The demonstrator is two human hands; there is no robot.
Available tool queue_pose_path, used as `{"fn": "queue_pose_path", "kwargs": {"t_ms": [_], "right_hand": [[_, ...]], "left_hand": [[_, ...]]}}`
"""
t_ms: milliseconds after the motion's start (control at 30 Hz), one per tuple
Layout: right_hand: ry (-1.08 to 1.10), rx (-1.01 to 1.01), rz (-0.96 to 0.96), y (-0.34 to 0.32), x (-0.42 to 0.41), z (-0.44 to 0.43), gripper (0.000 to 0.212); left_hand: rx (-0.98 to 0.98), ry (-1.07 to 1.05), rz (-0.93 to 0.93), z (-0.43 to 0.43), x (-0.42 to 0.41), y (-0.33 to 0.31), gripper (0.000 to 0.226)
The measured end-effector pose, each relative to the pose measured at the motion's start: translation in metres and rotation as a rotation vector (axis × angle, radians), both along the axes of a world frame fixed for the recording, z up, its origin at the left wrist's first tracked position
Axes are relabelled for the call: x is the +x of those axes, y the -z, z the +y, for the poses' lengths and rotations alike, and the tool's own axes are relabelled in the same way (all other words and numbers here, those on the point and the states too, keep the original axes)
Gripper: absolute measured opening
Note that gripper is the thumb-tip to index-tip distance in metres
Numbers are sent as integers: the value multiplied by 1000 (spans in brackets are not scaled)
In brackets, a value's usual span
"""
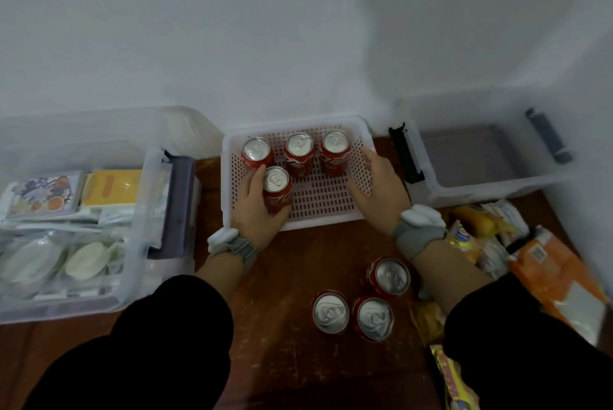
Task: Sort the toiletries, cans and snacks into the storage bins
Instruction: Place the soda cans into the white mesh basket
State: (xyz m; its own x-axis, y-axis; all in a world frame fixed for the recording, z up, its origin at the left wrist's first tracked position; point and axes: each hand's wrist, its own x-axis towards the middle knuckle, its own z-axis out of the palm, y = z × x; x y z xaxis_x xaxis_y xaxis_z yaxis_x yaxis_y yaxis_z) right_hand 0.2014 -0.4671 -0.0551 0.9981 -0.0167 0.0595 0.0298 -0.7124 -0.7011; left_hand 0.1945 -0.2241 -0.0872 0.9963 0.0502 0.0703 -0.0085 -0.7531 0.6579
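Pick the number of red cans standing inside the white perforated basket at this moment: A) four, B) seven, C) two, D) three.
A: the basket holds a back row of three cans plus a front can that the left hand grips; three more cans stand outside it on the wooden surface.

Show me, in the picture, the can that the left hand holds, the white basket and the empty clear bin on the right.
held can (276, 180), head view, on its silver top.
white basket (227, 157), head view, on its left rim.
empty clear bin (471, 157), head view, on its bare floor.
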Motion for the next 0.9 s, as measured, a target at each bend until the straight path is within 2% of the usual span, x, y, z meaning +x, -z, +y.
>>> {"fn": "queue_pose_path", "kwargs": {"t_ms": [67, 200, 300, 367, 500, 600, 667, 800, 900], "right_hand": [[26, 9, -1, -5, -24, -9, 57], [61, 34, 42, -7, -71, -17, 35], [54, 58, 60, 1, -103, -20, 18], [44, 68, 103, 10, -116, -24, 11], [29, 25, 172, 23, -139, -24, 29], [80, -18, 257, 20, -146, -21, 50], [100, -57, 302, 18, -144, -17, 59], [174, -78, 339, 13, -142, -8, 57], [230, -36, 331, 10, -146, -10, 57]], "left_hand": [[8, -21, -20, -2, -7, -2, 86], [48, 0, -164, -1, -38, -7, 45], [34, 105, -234, -5, -79, -10, 40], [-2, 232, -199, -10, -102, -10, 41], [82, 555, -85, -15, -140, -1, 63], [127, 616, -27, -19, -158, 7, 83], [92, 586, 4, -21, -158, 10, 82], [50, 586, 24, -19, -152, 3, 72], [30, 539, -31, -13, -152, -7, 71]]}}
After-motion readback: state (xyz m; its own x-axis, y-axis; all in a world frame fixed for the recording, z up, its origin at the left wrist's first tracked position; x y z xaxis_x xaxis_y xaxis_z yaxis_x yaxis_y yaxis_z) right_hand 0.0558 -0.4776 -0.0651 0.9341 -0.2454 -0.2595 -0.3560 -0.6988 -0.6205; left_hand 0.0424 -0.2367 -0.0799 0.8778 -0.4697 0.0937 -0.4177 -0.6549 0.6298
